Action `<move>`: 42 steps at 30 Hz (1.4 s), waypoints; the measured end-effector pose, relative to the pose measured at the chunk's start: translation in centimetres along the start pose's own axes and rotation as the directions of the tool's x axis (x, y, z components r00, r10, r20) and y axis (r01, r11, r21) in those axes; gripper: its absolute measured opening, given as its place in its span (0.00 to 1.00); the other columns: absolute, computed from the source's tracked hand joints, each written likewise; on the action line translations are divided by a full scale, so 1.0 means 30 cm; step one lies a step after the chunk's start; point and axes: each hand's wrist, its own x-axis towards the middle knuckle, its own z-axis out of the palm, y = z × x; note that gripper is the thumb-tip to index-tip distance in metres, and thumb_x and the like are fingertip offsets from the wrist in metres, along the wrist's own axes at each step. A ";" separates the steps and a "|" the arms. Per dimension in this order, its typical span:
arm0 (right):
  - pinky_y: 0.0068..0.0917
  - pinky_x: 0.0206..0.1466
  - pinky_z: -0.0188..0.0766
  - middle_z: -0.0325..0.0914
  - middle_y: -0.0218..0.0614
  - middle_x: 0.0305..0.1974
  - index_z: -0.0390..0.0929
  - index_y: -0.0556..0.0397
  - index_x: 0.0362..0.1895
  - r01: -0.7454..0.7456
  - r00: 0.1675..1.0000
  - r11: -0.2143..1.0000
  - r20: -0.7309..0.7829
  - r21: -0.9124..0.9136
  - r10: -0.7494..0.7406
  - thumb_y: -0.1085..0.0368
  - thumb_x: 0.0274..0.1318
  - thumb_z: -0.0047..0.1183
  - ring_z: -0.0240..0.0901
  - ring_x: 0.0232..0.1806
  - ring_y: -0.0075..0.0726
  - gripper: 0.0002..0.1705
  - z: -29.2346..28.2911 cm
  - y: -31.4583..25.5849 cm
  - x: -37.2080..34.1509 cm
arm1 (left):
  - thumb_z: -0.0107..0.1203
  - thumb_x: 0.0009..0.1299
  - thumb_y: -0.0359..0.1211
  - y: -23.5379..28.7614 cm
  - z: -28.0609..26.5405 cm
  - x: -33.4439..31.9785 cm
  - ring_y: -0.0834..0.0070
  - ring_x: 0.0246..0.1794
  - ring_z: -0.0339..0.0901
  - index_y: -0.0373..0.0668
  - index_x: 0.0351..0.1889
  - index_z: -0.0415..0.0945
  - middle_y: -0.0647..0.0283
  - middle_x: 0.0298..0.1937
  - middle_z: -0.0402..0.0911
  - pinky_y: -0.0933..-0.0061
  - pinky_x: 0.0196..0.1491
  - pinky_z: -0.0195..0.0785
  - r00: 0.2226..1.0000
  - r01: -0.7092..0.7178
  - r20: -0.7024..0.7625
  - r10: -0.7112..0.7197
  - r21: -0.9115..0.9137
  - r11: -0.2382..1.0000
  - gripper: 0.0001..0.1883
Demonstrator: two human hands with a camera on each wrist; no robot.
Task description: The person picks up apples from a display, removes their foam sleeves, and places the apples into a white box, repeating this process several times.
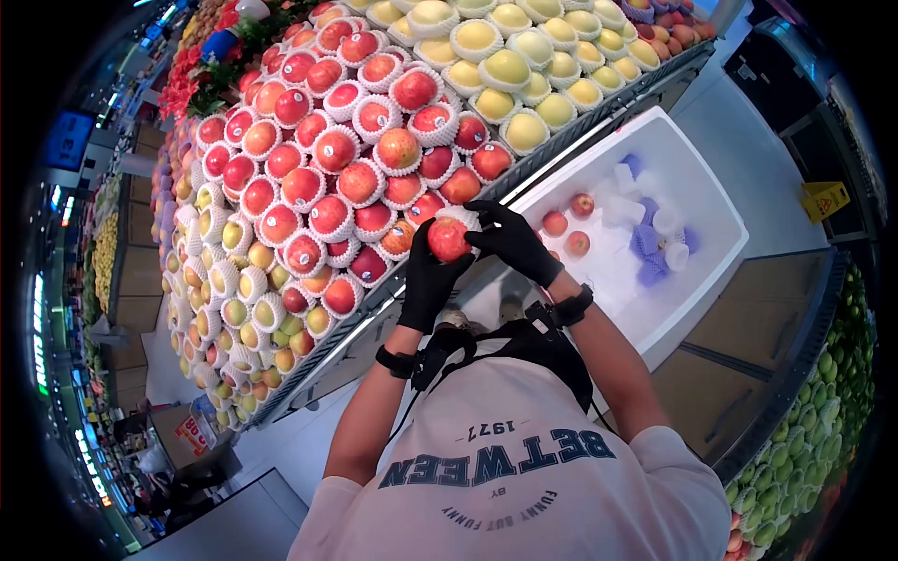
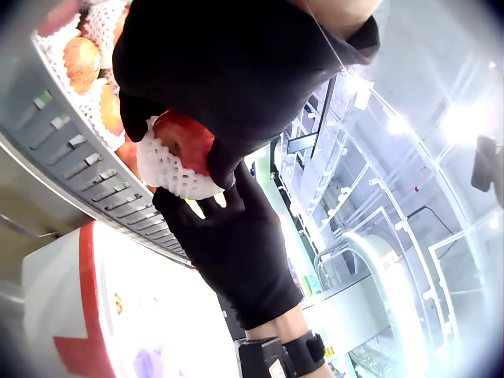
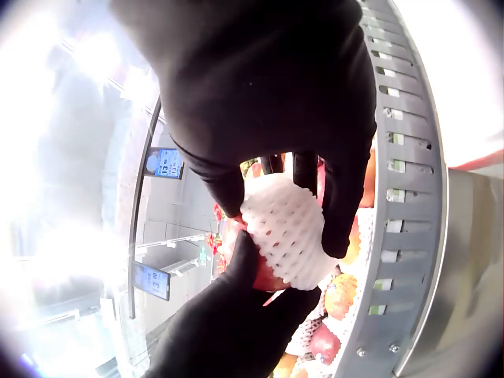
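A red apple [image 1: 449,239] partly wrapped in a white foam net [image 3: 285,228] is held between both black-gloved hands, over the front edge of the fruit display. The left hand [image 1: 430,280] grips the apple from the left side, fingers curled round it. On the other side the right hand [image 1: 514,245] pinches the net and apple between thumb and fingers. In the left wrist view the apple [image 2: 186,143] shows red skin above the white net, with the left hand [image 2: 213,71] in front and the right hand [image 2: 236,252] below it.
Netted apples [image 1: 327,215] fill the sloped display behind a grey slatted rail [image 2: 102,173]. Yellow fruit [image 1: 505,70] lies at the upper right. A white bin [image 1: 697,178] to the right holds several loose apples and white and purple foam nets. Green fruit [image 1: 786,467] sits at lower right.
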 end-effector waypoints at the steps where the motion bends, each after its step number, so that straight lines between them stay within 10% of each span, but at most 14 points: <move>1: 0.22 0.35 0.76 0.74 0.38 0.46 0.67 0.55 0.58 -0.009 1.000 0.997 0.025 0.082 0.007 0.64 0.48 0.63 0.73 0.36 0.23 0.32 -0.015 0.000 -0.001 | 0.68 0.52 0.31 0.032 0.007 -0.001 0.70 0.53 0.72 0.36 0.60 0.59 0.55 0.56 0.70 0.69 0.55 0.68 1.000 0.000 -0.006 0.000 0.025 1.000 0.39; 9: 0.24 0.40 0.73 0.77 0.36 0.39 0.70 0.54 0.56 -0.023 0.999 0.998 -0.047 -0.055 0.021 0.69 0.49 0.58 0.74 0.37 0.27 0.26 -0.116 -0.019 -0.036 | 0.72 0.45 0.35 0.065 0.028 -0.003 0.69 0.51 0.73 0.37 0.56 0.64 0.57 0.51 0.74 0.69 0.54 0.67 0.999 -0.037 0.032 0.031 0.239 0.970 0.40; 11: 0.25 0.39 0.74 0.78 0.38 0.37 0.69 0.55 0.56 -0.116 0.989 0.965 -0.065 0.236 0.134 0.69 0.50 0.57 0.75 0.37 0.28 0.26 -0.146 -0.001 -0.054 | 0.72 0.46 0.36 0.077 0.038 -0.010 0.70 0.51 0.73 0.37 0.55 0.65 0.58 0.50 0.74 0.69 0.53 0.67 0.999 -0.004 0.036 -0.004 0.204 0.979 0.39; 15: 0.27 0.36 0.75 0.78 0.39 0.37 0.71 0.56 0.53 -0.103 0.961 0.991 -0.266 -0.080 0.079 0.64 0.53 0.57 0.75 0.36 0.28 0.23 -0.291 0.099 -0.089 | 0.72 0.46 0.37 0.052 0.031 0.001 0.68 0.51 0.73 0.38 0.55 0.65 0.57 0.51 0.74 0.68 0.53 0.68 0.999 0.014 0.027 -0.019 0.179 0.984 0.39; 21: 0.28 0.46 0.73 0.77 0.44 0.43 0.70 0.57 0.55 -0.443 0.739 0.892 -0.599 -0.086 0.310 0.59 0.53 0.58 0.76 0.42 0.36 0.27 -0.705 0.171 -0.237 | 0.70 0.49 0.35 0.038 -0.017 -0.015 0.70 0.53 0.71 0.38 0.57 0.64 0.58 0.53 0.72 0.70 0.56 0.65 0.998 0.038 0.051 -0.046 0.137 0.990 0.38; 25: 0.33 0.47 0.72 0.75 0.49 0.44 0.67 0.53 0.58 -0.476 0.602 0.806 -0.799 -0.353 0.006 0.58 0.56 0.53 0.74 0.45 0.45 0.26 -0.981 0.317 -0.363 | 0.69 0.51 0.33 0.034 -0.021 -0.025 0.71 0.54 0.70 0.38 0.58 0.63 0.59 0.54 0.71 0.70 0.57 0.64 0.991 0.097 0.084 -0.101 0.047 0.994 0.37; 28: 0.37 0.47 0.71 0.73 0.53 0.45 0.65 0.51 0.60 -0.479 0.696 0.313 -0.572 -0.820 -0.434 0.57 0.59 0.50 0.74 0.47 0.51 0.26 -1.105 0.422 -0.408 | 0.70 0.49 0.32 0.042 -0.005 -0.028 0.71 0.54 0.70 0.38 0.58 0.63 0.59 0.54 0.70 0.70 0.57 0.64 0.997 0.037 0.061 -0.043 0.094 0.995 0.38; 30: 0.32 0.37 0.72 0.77 0.42 0.37 0.70 0.51 0.55 -0.348 0.825 0.570 -0.532 -0.744 -0.191 0.61 0.58 0.51 0.76 0.35 0.39 0.21 -1.089 0.406 -0.424 | 0.71 0.47 0.31 0.037 0.005 -0.029 0.71 0.54 0.70 0.39 0.57 0.63 0.59 0.54 0.70 0.70 0.57 0.65 0.996 -0.015 0.091 0.009 0.075 0.997 0.39; 31: 0.27 0.32 0.72 0.77 0.35 0.34 0.72 0.51 0.52 -0.383 0.751 0.921 -0.604 -0.071 0.266 0.65 0.56 0.52 0.75 0.29 0.31 0.18 -0.940 0.256 -0.397 | 0.71 0.46 0.31 0.035 0.011 -0.027 0.71 0.54 0.70 0.39 0.57 0.62 0.59 0.54 0.70 0.70 0.57 0.65 0.994 -0.040 0.103 0.034 0.064 0.997 0.40; 33: 0.20 0.28 0.69 0.76 0.27 0.34 0.73 0.54 0.49 -0.323 0.878 0.940 -0.337 0.106 0.339 0.70 0.53 0.51 0.71 0.27 0.21 0.16 -0.834 0.163 -0.366 | 0.73 0.42 0.30 0.031 0.027 -0.028 0.70 0.54 0.71 0.39 0.57 0.62 0.60 0.53 0.71 0.69 0.57 0.66 0.993 -0.034 0.116 0.029 0.037 0.999 0.42; 42: 0.24 0.46 0.70 0.75 0.34 0.41 0.64 0.54 0.59 -0.235 0.935 0.927 0.193 -0.292 0.297 0.55 0.53 0.59 0.72 0.42 0.26 0.32 -0.238 -0.027 -0.184 | 0.75 0.42 0.31 -0.005 0.105 -0.045 0.70 0.53 0.71 0.40 0.57 0.63 0.58 0.53 0.72 0.68 0.56 0.67 0.950 -0.175 0.279 0.140 0.102 0.979 0.43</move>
